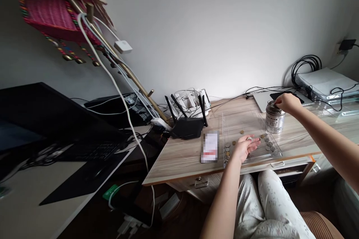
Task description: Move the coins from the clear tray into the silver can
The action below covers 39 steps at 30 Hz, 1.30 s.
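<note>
Tray [237, 121] nr desk [179, 155] edge, L hand [245, 149] above.

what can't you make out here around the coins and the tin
All in the head view:
- Inside of the silver cylindrical metal tin: hidden by its wall and the right hand.
- Markings on the small round gold and silver coins: too small.
- Part of the clear rectangular plastic tray: behind the left hand.
- Details of the white-and-red rectangular item: pixelated.
</note>
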Each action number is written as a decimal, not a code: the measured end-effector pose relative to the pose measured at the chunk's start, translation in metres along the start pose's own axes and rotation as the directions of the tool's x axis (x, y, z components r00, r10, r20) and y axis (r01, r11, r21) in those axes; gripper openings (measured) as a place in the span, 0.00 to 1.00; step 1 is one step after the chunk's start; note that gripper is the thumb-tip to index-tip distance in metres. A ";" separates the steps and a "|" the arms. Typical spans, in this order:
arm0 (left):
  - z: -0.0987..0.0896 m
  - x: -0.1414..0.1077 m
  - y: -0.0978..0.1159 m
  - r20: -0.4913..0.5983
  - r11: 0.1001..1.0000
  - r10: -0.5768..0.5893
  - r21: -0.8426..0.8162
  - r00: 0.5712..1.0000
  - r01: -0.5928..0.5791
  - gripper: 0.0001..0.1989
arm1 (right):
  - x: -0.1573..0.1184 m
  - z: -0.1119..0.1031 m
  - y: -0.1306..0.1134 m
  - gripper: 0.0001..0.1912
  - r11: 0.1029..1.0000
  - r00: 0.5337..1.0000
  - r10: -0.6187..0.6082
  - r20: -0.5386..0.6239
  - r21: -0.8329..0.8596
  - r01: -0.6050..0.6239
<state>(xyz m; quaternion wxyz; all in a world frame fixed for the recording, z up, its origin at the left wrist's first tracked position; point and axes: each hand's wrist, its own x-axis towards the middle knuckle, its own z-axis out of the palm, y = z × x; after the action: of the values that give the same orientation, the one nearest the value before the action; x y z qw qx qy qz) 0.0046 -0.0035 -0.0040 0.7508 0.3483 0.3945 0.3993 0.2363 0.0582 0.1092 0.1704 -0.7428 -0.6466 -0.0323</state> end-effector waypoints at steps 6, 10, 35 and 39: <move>-0.006 0.005 0.000 0.037 0.993 -0.044 -0.111 0.998 0.048 0.11 | -0.009 0.004 -0.009 0.13 0.994 0.998 -0.015 -0.057 -0.110 0.009; -0.009 0.008 -0.001 0.034 0.975 -0.042 -0.219 0.999 0.048 0.17 | -0.047 0.014 -0.039 0.17 0.971 0.944 -0.234 -0.233 -0.004 0.240; -0.010 0.008 0.003 -0.016 0.965 -0.007 -0.263 1.000 0.002 0.21 | -0.015 0.002 -0.012 0.17 0.990 0.982 -0.135 -0.131 -0.057 0.129; -0.011 0.006 0.005 -0.005 0.937 0.039 -0.348 0.999 -0.038 0.26 | -0.072 0.028 -0.057 0.16 0.908 0.916 -0.384 -0.114 0.131 0.397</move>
<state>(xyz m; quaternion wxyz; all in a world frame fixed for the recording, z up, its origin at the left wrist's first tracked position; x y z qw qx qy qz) -0.0039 0.0065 -0.0064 0.7930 0.2183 0.3100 0.4768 0.1642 0.0046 0.0757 0.2440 -0.5810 -0.7750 -0.0482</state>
